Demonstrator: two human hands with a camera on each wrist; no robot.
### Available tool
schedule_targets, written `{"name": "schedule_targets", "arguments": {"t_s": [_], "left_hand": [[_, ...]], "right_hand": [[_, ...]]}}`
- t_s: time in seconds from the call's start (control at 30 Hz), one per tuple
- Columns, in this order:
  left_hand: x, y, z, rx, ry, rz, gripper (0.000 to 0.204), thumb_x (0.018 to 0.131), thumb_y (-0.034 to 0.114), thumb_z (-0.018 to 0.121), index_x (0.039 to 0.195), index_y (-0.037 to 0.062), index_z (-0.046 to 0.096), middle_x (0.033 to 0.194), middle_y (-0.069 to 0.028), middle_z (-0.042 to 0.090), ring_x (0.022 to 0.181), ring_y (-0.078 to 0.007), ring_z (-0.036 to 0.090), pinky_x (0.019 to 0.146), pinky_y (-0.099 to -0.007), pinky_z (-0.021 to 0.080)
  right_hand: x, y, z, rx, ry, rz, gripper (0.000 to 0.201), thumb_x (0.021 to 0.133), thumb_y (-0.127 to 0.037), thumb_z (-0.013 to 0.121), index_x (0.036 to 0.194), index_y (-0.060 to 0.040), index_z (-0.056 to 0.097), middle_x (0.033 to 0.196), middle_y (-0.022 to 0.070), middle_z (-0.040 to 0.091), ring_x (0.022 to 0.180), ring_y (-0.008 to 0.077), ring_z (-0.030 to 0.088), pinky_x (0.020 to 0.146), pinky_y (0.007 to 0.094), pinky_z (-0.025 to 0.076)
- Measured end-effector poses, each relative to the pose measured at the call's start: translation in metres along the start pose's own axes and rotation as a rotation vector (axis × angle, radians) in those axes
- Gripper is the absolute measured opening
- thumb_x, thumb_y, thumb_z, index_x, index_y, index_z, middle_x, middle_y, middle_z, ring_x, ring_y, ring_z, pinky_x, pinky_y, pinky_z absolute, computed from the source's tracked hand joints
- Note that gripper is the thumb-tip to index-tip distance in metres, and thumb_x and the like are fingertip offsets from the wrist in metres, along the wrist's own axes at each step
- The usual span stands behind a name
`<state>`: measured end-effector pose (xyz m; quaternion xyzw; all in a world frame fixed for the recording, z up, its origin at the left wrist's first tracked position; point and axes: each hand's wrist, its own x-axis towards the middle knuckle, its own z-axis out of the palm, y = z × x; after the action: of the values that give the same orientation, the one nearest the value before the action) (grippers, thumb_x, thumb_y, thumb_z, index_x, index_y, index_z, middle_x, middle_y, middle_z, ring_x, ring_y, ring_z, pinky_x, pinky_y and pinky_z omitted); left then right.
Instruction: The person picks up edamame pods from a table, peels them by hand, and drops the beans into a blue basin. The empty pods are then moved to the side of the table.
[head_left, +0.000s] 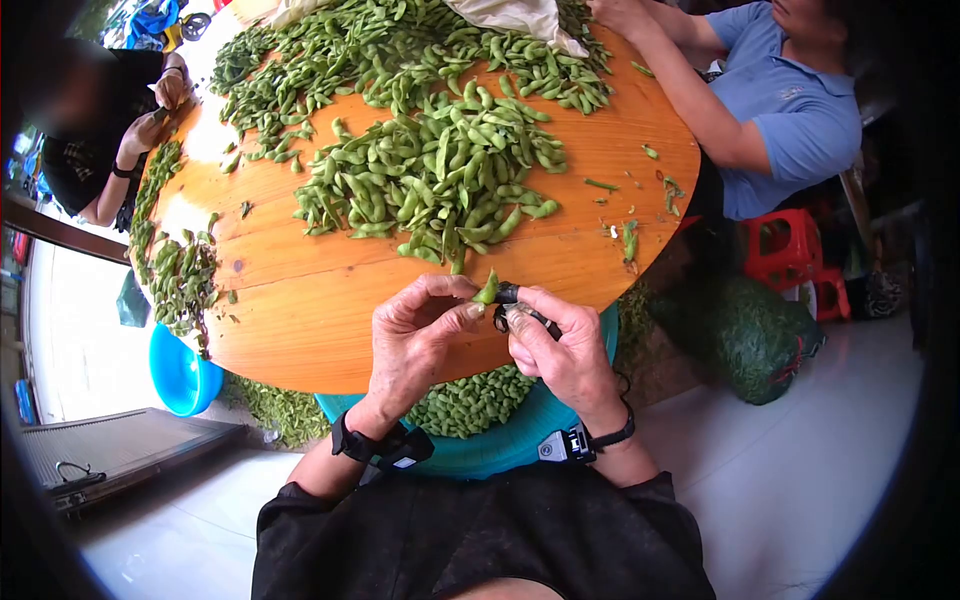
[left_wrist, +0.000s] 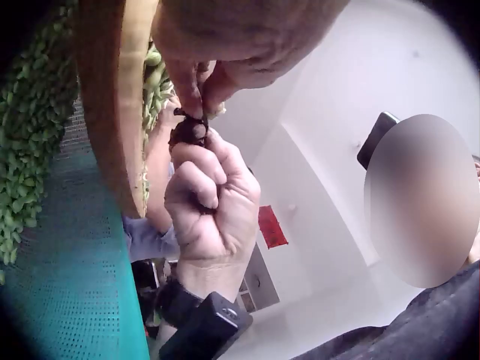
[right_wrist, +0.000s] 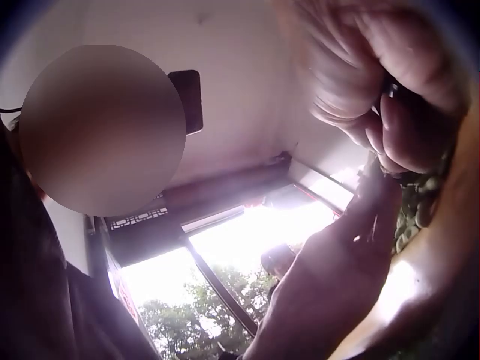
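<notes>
Head view: a green pod (head_left: 487,291) sits pinched between the thumb and forefinger of the left hand (head_left: 410,335), just over the near edge of the wooden counter (head_left: 290,315). Facing it, the right hand (head_left: 562,345) has its fingers curled round a small dark tool (head_left: 508,293), whose end is at or just beside the pod; whether the two touch, I cannot tell. Both sets of fingers are drawn in narrow, each on its own thing. Just what the tool is stays unclear, and the wrist views hide most of the pod behind the fingers.

Done well, this calls for a light but firm pinch near the end being worked, with enough of that end showing for the tool to reach it. The left thumb and fingertip should sit back from the tool's end, as they are very near it now. Small, square movements from the right hand would bruise the pod less than a twist or a hard squeeze. Working over the teal basin (head_left: 490,462), where shorter green pieces (head_left: 470,400) lie, seems sensible, since a slip there would be easy to recover. Loose pods (head_left: 430,170) lie heaped farther in, within easy reach.
</notes>
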<state>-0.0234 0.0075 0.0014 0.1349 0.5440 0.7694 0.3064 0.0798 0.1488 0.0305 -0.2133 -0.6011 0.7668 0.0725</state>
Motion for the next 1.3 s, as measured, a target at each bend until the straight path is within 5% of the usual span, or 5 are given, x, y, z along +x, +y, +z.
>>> {"name": "schedule_targets", "arguments": {"t_s": [0.27, 0.53, 0.7, 0.9, 1.3], "left_hand": [[-0.002, -0.002, -0.001, 0.064, -0.035, 0.043, 0.011, 0.087, -0.005, 0.069, 0.096, 0.0008, 0.066, 0.088, -0.0013, 0.067, 0.078, -0.0067, 0.061, 0.068, -0.022, 0.051], [-0.002, -0.005, -0.004, 0.306, -0.088, 0.183, 0.013, 0.085, -0.004, 0.072, 0.093, 0.0023, 0.063, 0.083, -0.0011, 0.063, 0.073, -0.0068, 0.059, 0.064, -0.0225, 0.049], [-0.001, 0.001, -0.005, -0.341, -0.198, -0.268, 0.016, 0.086, -0.001, 0.072, 0.089, 0.0066, 0.058, 0.079, -0.0032, 0.061, 0.061, -0.0091, 0.053, 0.056, -0.0226, 0.042], [0.0, -0.011, 0.005, -0.668, -0.273, -0.284, 0.012, 0.091, 0.001, 0.066, 0.092, 0.0067, 0.056, 0.078, -0.0031, 0.061, 0.06, -0.0102, 0.052, 0.053, -0.0223, 0.04], [-0.012, -0.006, 0.013, -0.009, -0.12, -0.113, 0.015, 0.101, 0.015, 0.058, 0.091, 0.0038, 0.06, 0.072, 0.0048, 0.052, 0.06, -0.0022, 0.044, 0.051, -0.019, 0.035]], "right_hand": [[0.008, 0.005, -0.009, 0.363, -0.17, 0.146, 0.032, 0.099, -0.005, 0.054, 0.128, 0.0087, 0.054, 0.07, -0.0034, 0.046, 0.058, 0.0025, 0.04, 0.047, 0.0191, 0.033], [0.01, 0.004, -0.011, 0.187, -0.166, 0.111, 0.025, 0.099, -0.004, 0.053, 0.121, 0.0075, 0.058, 0.069, -0.0037, 0.045, 0.057, 0.0024, 0.04, 0.046, 0.02, 0.032], [0.01, 0.009, -0.019, 0.23, -0.245, 0.089, 0.02, 0.099, -0.004, 0.053, 0.115, 0.0054, 0.06, 0.069, -0.0036, 0.045, 0.055, 0.0024, 0.039, 0.046, 0.0203, 0.031], [0.01, 0.011, -0.012, 0.329, -0.226, 0.024, 0.016, 0.099, -0.004, 0.054, 0.111, 0.004, 0.061, 0.069, -0.0042, 0.044, 0.056, 0.0019, 0.039, 0.047, 0.0197, 0.032], [0.002, 0.005, -0.006, -0.225, 0.012, -0.268, 0.018, 0.091, 0.0, 0.061, 0.107, 0.0076, 0.064, 0.08, 0.0061, 0.056, 0.067, 0.0105, 0.057, 0.056, 0.0259, 0.046]]}}
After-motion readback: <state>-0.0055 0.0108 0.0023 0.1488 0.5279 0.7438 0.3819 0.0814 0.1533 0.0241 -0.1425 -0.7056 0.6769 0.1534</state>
